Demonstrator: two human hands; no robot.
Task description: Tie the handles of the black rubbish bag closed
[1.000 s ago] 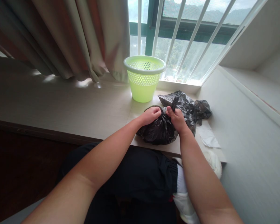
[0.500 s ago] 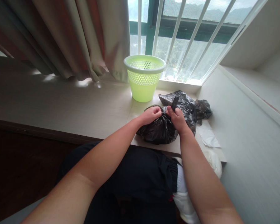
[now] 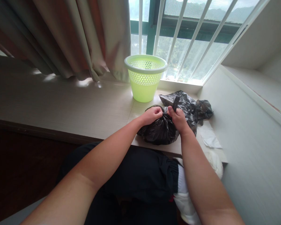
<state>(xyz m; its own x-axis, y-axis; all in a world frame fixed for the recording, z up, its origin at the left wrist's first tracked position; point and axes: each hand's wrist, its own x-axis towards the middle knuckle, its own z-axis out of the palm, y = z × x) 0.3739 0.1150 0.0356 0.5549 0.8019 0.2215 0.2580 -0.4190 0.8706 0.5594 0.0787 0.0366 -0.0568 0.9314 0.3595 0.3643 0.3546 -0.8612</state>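
A full black garbage bag [image 3: 160,131] sits near the front edge of the window ledge, its gathered neck uppermost. My left hand [image 3: 153,114] is closed on the left side of that neck. On the other side, my right hand [image 3: 177,118] grips a twisted end of the plastic, which sticks up above the thumb. Creases run down from the pinched neck over the bag's round body. Whether a knot lies between the hands is hard to make out. Another black plastic bag [image 3: 184,101] lies crumpled just behind my right hand.
A light green wastebasket [image 3: 144,89] with a perforated upper wall stands behind the bag, by the barred window. White paper [image 3: 210,137] lies at the right, near the wall [image 3: 245,131]. A curtain [image 3: 84,40] hangs at the left over the ledge [image 3: 61,106].
Almost nothing differs. Both hands keep their hold on the bag's neck, and the view has shifted very slightly.
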